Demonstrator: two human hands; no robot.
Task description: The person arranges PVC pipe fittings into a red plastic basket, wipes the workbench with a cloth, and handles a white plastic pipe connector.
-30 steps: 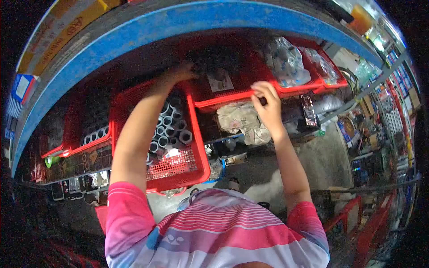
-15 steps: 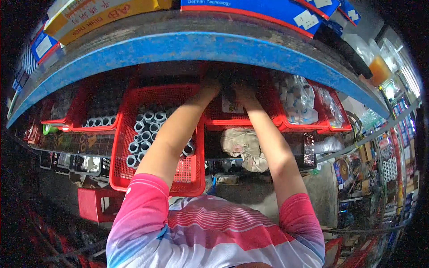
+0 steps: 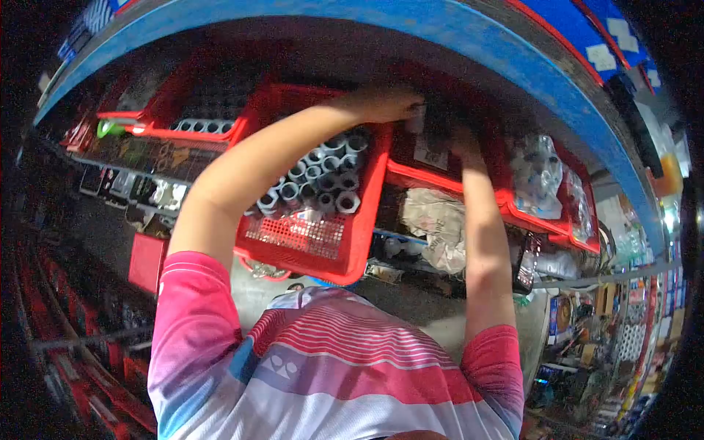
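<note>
A red plastic mesh basket [image 3: 370,220] holds grey, hollow, hexagonal fittings [image 3: 314,173]. Rightward, the left hand [image 3: 403,103] is over a shadowed red plastic basket [image 3: 422,178], fingertips beside a small pale piece [image 3: 416,118], above a white printed label [image 3: 431,155]. The right hand [image 3: 463,139] dips into that same basket. Shadow hides each hand's spread and any grip. Farther right lie clear plastic bags [image 3: 539,180].
</note>
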